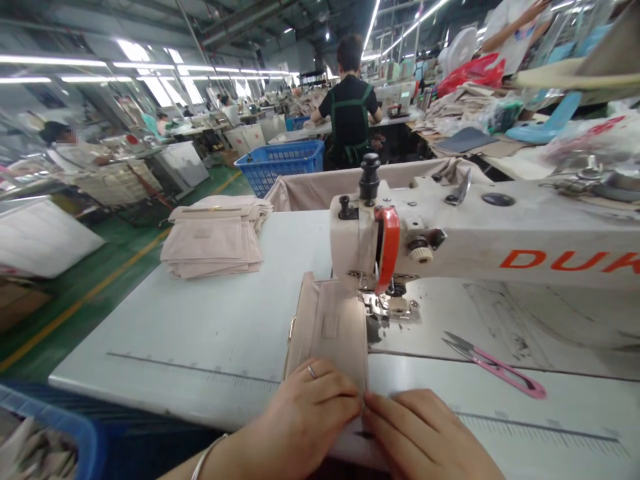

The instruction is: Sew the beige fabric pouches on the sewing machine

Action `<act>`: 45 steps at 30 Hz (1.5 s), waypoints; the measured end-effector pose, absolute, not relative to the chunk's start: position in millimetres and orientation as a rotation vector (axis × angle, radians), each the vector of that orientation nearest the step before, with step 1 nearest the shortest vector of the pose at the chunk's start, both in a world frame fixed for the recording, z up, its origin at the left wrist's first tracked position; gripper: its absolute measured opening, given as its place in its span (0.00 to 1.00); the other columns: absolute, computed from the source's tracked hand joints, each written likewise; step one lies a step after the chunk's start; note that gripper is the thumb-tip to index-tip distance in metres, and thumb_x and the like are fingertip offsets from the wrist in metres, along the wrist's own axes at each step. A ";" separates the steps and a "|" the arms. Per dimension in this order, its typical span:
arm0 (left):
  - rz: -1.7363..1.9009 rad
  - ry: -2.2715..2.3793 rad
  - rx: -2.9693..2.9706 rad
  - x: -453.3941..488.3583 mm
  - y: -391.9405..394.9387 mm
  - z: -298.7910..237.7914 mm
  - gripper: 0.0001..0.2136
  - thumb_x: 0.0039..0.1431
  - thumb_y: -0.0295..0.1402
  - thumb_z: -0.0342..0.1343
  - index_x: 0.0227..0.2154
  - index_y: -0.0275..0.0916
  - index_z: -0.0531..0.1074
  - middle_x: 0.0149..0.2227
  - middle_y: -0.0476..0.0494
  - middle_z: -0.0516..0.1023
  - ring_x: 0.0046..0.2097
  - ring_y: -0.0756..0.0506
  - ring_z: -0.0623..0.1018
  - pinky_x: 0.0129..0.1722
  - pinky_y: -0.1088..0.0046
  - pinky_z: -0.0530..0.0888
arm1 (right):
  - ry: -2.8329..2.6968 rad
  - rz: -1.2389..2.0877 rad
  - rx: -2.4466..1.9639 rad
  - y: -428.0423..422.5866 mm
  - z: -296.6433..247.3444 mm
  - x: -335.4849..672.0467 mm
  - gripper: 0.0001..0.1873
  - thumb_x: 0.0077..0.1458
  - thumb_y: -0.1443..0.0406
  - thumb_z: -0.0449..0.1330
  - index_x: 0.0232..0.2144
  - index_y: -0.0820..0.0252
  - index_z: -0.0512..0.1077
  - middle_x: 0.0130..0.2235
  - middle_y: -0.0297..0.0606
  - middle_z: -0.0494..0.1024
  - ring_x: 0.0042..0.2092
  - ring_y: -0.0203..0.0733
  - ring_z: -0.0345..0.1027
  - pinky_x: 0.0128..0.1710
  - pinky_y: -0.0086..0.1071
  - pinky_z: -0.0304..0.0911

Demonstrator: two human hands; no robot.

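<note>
A beige fabric panel (340, 333) with a small stitched rectangle lies on the white sewing table, its right edge by the presser foot (390, 305) of the sewing machine (480, 233). A gold-coloured zipper pull shows at its left side. My left hand (310, 413), with a ring and a bracelet, is closed on the near part of the panel. Beside it, my right hand (425, 433) pinches the panel's near right edge, fingertips together. What lies under the fingers is hidden. Pink thread snips (500, 367) rest to the right, apart from both hands.
A stack of beige fabric pieces (215, 240) sits at the table's far left. Behind the machine is a cloth-lined bin (310, 190). Blue baskets stand beyond (280, 163) and at the lower left (90, 433). A person in a dark shirt (350, 100) sits ahead.
</note>
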State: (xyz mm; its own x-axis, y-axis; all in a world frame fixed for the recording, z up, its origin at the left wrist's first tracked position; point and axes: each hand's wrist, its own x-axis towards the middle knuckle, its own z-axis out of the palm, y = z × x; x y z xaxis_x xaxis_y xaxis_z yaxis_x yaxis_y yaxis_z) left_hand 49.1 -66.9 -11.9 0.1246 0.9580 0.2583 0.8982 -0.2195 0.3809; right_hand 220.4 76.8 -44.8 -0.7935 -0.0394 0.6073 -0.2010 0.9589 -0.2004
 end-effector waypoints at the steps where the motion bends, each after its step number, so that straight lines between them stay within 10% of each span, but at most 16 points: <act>1: 0.664 1.876 2.263 46.6 -64.2 -11.5 0.09 0.67 0.23 0.45 0.39 0.36 0.70 0.39 0.46 0.77 0.39 0.48 0.72 0.43 0.70 0.68 | -2.483 0.346 0.171 79.0 -43.8 219.3 0.18 0.70 0.66 0.45 0.46 0.62 0.74 0.46 0.35 0.79 0.37 0.41 0.67 0.37 0.34 0.66; 45: 0.819 2.044 2.309 -49.2 35.5 -24.6 0.11 0.67 0.32 0.52 0.36 0.42 0.80 0.42 0.47 0.81 0.48 0.44 0.77 0.51 0.66 0.73 | -2.658 0.374 -0.017 136.0 -39.2 160.0 0.15 0.61 0.71 0.52 0.49 0.62 0.71 0.52 0.42 0.75 0.50 0.53 0.68 0.49 0.50 0.67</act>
State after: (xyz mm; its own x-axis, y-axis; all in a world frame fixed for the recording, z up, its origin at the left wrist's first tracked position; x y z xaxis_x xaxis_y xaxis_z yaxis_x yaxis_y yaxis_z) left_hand -49.2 35.5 -24.6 0.0479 0.9139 0.4032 0.9393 -0.1785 0.2929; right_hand 160.0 136.0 -39.2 -0.8973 0.0735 0.4353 -0.0494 0.9631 -0.2646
